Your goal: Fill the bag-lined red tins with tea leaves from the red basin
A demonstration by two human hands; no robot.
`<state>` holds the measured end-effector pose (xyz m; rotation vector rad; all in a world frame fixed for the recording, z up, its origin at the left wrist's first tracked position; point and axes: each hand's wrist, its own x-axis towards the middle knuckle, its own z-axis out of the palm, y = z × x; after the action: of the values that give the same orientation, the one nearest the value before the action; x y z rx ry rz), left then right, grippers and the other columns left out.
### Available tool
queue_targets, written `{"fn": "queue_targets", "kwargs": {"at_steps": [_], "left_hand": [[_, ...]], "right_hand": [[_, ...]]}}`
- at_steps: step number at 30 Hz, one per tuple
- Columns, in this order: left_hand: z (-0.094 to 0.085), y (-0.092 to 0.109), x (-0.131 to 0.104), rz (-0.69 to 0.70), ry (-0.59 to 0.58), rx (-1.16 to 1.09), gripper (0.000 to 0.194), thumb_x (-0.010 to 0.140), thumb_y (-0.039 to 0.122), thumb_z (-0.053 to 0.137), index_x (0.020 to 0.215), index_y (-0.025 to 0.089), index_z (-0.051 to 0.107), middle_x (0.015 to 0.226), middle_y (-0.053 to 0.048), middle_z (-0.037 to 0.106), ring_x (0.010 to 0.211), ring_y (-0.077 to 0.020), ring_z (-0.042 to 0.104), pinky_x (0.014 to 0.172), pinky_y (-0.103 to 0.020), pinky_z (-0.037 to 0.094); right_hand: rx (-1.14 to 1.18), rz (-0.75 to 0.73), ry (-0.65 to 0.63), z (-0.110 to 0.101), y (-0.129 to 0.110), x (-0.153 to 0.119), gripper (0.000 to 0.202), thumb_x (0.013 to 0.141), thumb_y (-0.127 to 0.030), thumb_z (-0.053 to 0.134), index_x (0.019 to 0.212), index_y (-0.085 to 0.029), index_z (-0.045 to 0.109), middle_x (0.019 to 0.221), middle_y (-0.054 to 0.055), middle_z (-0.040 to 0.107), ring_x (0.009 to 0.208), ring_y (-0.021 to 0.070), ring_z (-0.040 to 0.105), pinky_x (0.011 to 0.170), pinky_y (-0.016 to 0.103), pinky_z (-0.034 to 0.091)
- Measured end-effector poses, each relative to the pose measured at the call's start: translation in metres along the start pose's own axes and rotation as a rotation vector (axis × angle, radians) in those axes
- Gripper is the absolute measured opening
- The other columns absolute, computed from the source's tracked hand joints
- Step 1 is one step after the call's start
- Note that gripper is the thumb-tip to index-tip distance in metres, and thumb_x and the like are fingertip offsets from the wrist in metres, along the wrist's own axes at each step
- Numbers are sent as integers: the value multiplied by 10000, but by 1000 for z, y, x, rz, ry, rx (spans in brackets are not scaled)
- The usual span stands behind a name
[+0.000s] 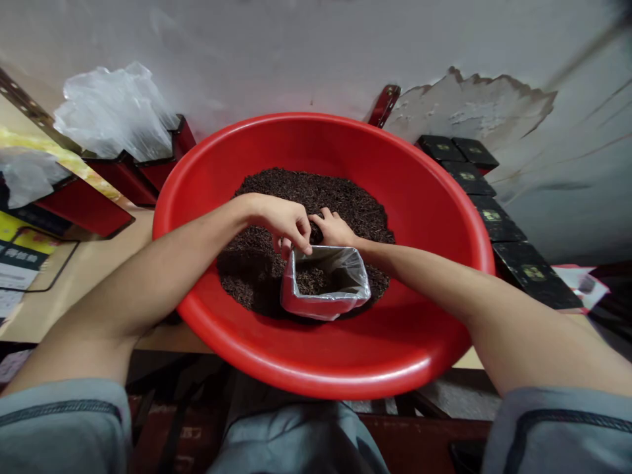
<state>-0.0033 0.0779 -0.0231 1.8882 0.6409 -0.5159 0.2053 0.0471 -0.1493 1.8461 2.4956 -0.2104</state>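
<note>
A wide red basin point(320, 365) holds a heap of loose, dark tea leaves point(316, 184). Among the leaves stands a red box point(306, 306) lined with a clear plastic bag point(356, 266), its mouth facing up and some leaves inside. My left hand point(286, 224) pinches the lined rim at the box's far left corner, thumb and fingers closed on it. Just behind the box, my right hand point(333, 229) is down at the heap, its fingers curled round a dark clump of leaves. The undersides of its fingers are partly hidden.
At left stand open red boxes point(91, 204) with crumpled clear plastic bags point(116, 108) on top. Several black-lidded boxes point(498, 220) line the right side along the peeling wall point(474, 99). The basin rests on a pale tabletop point(143, 240).
</note>
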Motion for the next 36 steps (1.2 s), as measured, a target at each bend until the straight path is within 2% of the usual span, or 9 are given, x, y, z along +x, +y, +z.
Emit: {"fn": "queue_targets", "kwargs": {"at_steps": [8, 14, 17, 20, 23, 25, 28, 30, 36], "left_hand": [[-11, -14, 3, -4, 91, 3, 334, 713, 521, 821, 787, 200, 768, 684, -8, 741, 694, -177, 716, 729, -287, 581], [-15, -18, 2, -19, 215, 15, 340, 813, 467, 742, 1013, 195, 784, 752, -11, 750, 688, -149, 695, 738, -267, 581], [-16, -24, 6, -43, 327, -21, 291, 834, 415, 717, 995, 177, 766, 762, -8, 720, 689, -145, 684, 730, -272, 587], [-19, -34, 14, -81, 393, -85, 267, 827, 407, 721, 939, 167, 757, 724, -5, 677, 659, -136, 663, 734, -280, 595], [-23, -44, 22, -104, 436, -103, 286, 821, 409, 713, 955, 161, 760, 750, -16, 682, 636, -114, 634, 716, -252, 590], [-24, -49, 25, -113, 448, -80, 316, 811, 386, 697, 1026, 163, 762, 825, -32, 717, 664, -118, 646, 709, -237, 588], [-25, -51, 27, -123, 454, -45, 366, 788, 347, 676, 1094, 162, 751, 887, -50, 744, 702, -147, 676, 703, -243, 595], [-24, -50, 27, -124, 467, -50, 326, 778, 323, 673, 1050, 159, 749, 853, -47, 736, 697, -159, 683, 694, -246, 596], [-22, -44, 24, -106, 473, -146, 145, 798, 281, 651, 875, 177, 716, 630, 21, 638, 616, -133, 656, 703, -235, 590]], "right_hand": [[-4, -70, -9, -12, 8, 6, 679, 892, -483, 683, 1503, -243, 509, 1371, 190, 536, 1107, 344, 669, 960, 430, 515], [65, -28, -14, -27, 11, 18, 626, 886, -478, 690, 1455, -254, 555, 1304, 171, 598, 1055, 332, 696, 923, 413, 523], [123, 3, 81, -45, 13, 29, 677, 787, -387, 794, 1411, -237, 580, 1311, 160, 617, 1130, 346, 658, 956, 423, 517], [249, -5, 240, -69, 13, 34, 626, 708, -226, 795, 1307, -210, 613, 1231, 118, 663, 1100, 288, 643, 975, 389, 513], [485, -61, 349, -92, 9, 29, 570, 676, -195, 750, 1226, -211, 605, 1107, 54, 690, 969, 224, 645, 914, 351, 532], [640, -131, 363, -104, 4, 23, 559, 657, -215, 744, 1195, -209, 592, 1082, 34, 686, 951, 212, 640, 901, 349, 535], [835, -263, 272, -111, -3, 14, 583, 637, -286, 780, 1177, -197, 581, 1059, 34, 687, 977, 221, 641, 921, 377, 539], [925, -311, 167, -112, -7, 9, 621, 621, -344, 818, 1178, -192, 589, 1038, 36, 696, 971, 227, 650, 921, 400, 545], [965, -271, -84, -112, -10, -1, 592, 638, -432, 877, 1160, -203, 720, 1120, 47, 753, 1030, 225, 682, 953, 390, 551]]}}
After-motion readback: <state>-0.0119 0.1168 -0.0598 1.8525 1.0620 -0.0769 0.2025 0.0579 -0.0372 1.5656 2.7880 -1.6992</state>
